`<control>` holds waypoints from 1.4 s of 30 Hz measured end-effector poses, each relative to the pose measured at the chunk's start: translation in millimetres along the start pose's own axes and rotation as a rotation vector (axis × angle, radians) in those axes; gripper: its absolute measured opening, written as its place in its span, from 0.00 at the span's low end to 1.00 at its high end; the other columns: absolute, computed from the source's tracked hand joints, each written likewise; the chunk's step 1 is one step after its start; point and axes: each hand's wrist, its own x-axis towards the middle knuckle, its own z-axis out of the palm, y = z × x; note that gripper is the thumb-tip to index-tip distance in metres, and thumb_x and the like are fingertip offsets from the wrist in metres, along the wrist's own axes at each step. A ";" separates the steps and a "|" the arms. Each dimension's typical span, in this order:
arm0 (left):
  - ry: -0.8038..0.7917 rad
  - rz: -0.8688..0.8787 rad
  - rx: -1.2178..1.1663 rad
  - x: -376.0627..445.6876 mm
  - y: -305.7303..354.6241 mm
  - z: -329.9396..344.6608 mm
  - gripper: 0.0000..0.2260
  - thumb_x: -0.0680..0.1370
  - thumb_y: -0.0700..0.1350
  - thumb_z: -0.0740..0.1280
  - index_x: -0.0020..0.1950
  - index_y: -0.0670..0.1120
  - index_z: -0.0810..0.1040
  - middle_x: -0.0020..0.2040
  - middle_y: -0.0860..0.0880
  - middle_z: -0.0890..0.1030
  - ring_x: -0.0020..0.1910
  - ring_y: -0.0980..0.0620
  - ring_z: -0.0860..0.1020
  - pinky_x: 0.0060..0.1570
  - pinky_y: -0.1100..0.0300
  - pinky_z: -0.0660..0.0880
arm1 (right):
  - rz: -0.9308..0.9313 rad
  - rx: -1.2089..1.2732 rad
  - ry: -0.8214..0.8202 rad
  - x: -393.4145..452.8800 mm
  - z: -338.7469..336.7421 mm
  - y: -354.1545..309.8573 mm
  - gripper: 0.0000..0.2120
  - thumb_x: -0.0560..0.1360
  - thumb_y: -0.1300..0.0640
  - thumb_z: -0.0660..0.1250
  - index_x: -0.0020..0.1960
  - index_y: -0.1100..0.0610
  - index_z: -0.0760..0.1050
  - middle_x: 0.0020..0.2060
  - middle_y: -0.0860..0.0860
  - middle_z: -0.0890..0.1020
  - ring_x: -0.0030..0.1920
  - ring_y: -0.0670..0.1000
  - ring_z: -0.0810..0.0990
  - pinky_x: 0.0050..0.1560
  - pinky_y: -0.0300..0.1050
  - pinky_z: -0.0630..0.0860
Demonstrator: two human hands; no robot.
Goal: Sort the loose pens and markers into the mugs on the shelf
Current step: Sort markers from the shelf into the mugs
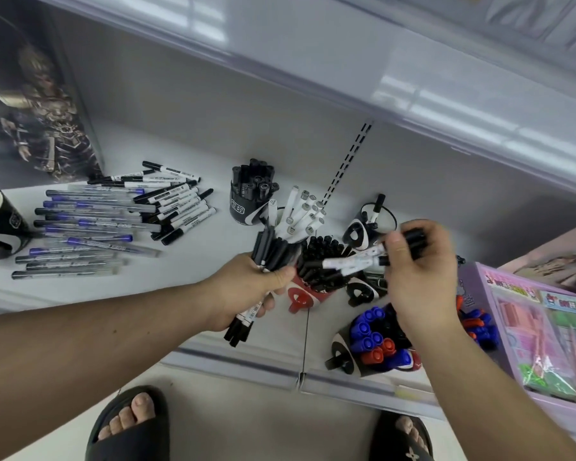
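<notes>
**Hands mid-sort, both loaded with markers**

Right hand (419, 277) pinches a couple of white-barrelled markers (356, 261) by their black caps, fingers curled; barrels point left, lying over the red mug (300, 294). Motion blur there, exact count unclear. My read: it's lining them up to drop into a mug, likely the red one, since that's already packed with black-capped markers (323, 261) of the same look.

Left hand (246, 291) is wrapped tight around a bundle of black-capped markers (270, 251), caps up and fanned out, tails sticking out below the fist. Looks like a feed stock: hold the bunch in one hand, peel off a few with the other.

Outward from there, all on the shelf (213, 254):
- white pens (300, 217) stand in a mug just behind the red one, mug itself mostly hidden
- black mug (246, 207) further back, full of black markers
- far right mug (369, 227) holds one or two pens only
- near right mug (350, 357) holds blue and red markers

Loose pile (113, 221) is well left: blue-capped pens in a rough row, white markers heaped at its far right edge. Still plenty unsorted. Another black mug (0, 224) sits at the far left edge, contents not visible.
</notes>
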 end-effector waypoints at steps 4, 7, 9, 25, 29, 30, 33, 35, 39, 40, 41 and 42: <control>0.017 -0.009 -0.022 3.2 -1.1 1.6 0.11 0.78 0.47 0.69 0.37 0.45 0.76 0.33 0.48 0.74 0.25 0.50 0.69 0.29 0.60 0.66 | -0.279 -0.202 0.099 10.7 -11.7 14.2 0.11 0.79 0.66 0.65 0.50 0.50 0.69 0.41 0.42 0.77 0.40 0.36 0.76 0.43 0.28 0.72; -0.019 -0.019 0.024 1.8 -3.6 5.1 0.14 0.77 0.49 0.70 0.33 0.47 0.75 0.30 0.48 0.74 0.26 0.48 0.68 0.30 0.60 0.66 | -0.361 -0.428 -0.006 21.7 -5.0 32.6 0.06 0.78 0.64 0.66 0.54 0.57 0.73 0.42 0.44 0.78 0.41 0.39 0.76 0.45 0.30 0.72; -0.027 -0.022 0.010 -0.5 -4.9 6.1 0.14 0.77 0.48 0.70 0.32 0.47 0.74 0.30 0.49 0.73 0.25 0.49 0.69 0.28 0.60 0.66 | -0.405 -0.547 -0.116 23.5 3.4 42.5 0.06 0.78 0.63 0.66 0.55 0.60 0.75 0.45 0.49 0.79 0.43 0.44 0.76 0.46 0.39 0.73; 0.003 -0.030 -0.005 3.5 -6.8 2.4 0.13 0.77 0.45 0.70 0.34 0.46 0.73 0.30 0.48 0.73 0.23 0.52 0.68 0.25 0.61 0.66 | -0.071 -0.324 -0.378 71.5 34.2 30.9 0.22 0.73 0.72 0.63 0.45 0.42 0.70 0.44 0.50 0.79 0.42 0.46 0.78 0.41 0.35 0.75; 0.010 -0.043 -0.002 1.9 -9.6 0.2 0.13 0.77 0.45 0.70 0.35 0.45 0.73 0.30 0.49 0.73 0.22 0.53 0.69 0.24 0.63 0.66 | 0.030 -0.175 -0.342 67.1 24.7 36.2 0.17 0.74 0.73 0.66 0.45 0.50 0.72 0.43 0.51 0.83 0.45 0.45 0.81 0.44 0.37 0.76; 0.012 -0.045 0.001 1.6 -10.7 -0.2 0.13 0.77 0.45 0.70 0.35 0.44 0.72 0.30 0.49 0.73 0.22 0.53 0.69 0.24 0.63 0.66 | 0.058 -0.127 -0.331 65.9 23.0 37.1 0.15 0.74 0.72 0.66 0.46 0.52 0.72 0.44 0.51 0.84 0.45 0.44 0.82 0.45 0.36 0.76; 0.011 -0.044 0.021 0.7 -10.6 0.5 0.13 0.77 0.45 0.70 0.35 0.44 0.72 0.28 0.49 0.72 0.21 0.54 0.68 0.23 0.63 0.66 | 0.139 -0.046 -0.334 63.7 18.5 40.3 0.07 0.78 0.66 0.66 0.47 0.55 0.73 0.47 0.53 0.85 0.37 0.38 0.80 0.39 0.34 0.72; 0.007 -0.048 0.019 1.1 -10.4 0.8 0.13 0.78 0.45 0.70 0.35 0.44 0.72 0.28 0.49 0.72 0.21 0.54 0.68 0.24 0.64 0.66 | 0.186 -0.097 -0.352 63.8 15.5 46.8 0.03 0.80 0.62 0.64 0.49 0.55 0.74 0.48 0.51 0.86 0.34 0.38 0.77 0.39 0.36 0.70; -0.001 -0.052 -0.009 3.0 -13.6 -0.1 0.12 0.77 0.44 0.70 0.36 0.45 0.72 0.32 0.48 0.72 0.22 0.53 0.69 0.24 0.63 0.66 | 0.270 -0.197 -0.253 68.4 15.8 62.9 0.04 0.81 0.55 0.64 0.53 0.55 0.74 0.43 0.52 0.84 0.30 0.44 0.74 0.33 0.40 0.70; 0.001 -0.055 -0.007 3.4 -14.4 0.1 0.12 0.77 0.45 0.70 0.36 0.44 0.72 0.32 0.48 0.72 0.22 0.53 0.69 0.24 0.63 0.66 | 0.263 -0.264 -0.219 70.2 16.7 64.5 0.05 0.80 0.54 0.65 0.53 0.54 0.74 0.41 0.52 0.82 0.31 0.46 0.75 0.32 0.41 0.70; 0.004 -0.061 -0.005 2.9 -14.6 0.6 0.12 0.77 0.45 0.71 0.36 0.44 0.72 0.31 0.48 0.73 0.22 0.53 0.69 0.24 0.63 0.66 | 0.240 -0.332 -0.196 70.8 17.9 64.2 0.05 0.79 0.54 0.65 0.54 0.53 0.73 0.40 0.52 0.81 0.33 0.48 0.76 0.32 0.41 0.70; 0.006 -0.066 -0.007 2.9 -14.7 0.9 0.12 0.77 0.45 0.71 0.36 0.44 0.72 0.31 0.48 0.73 0.22 0.53 0.69 0.24 0.63 0.66 | 0.197 -0.396 -0.180 70.7 19.4 63.5 0.08 0.78 0.55 0.66 0.56 0.52 0.72 0.40 0.50 0.79 0.35 0.49 0.77 0.33 0.41 0.70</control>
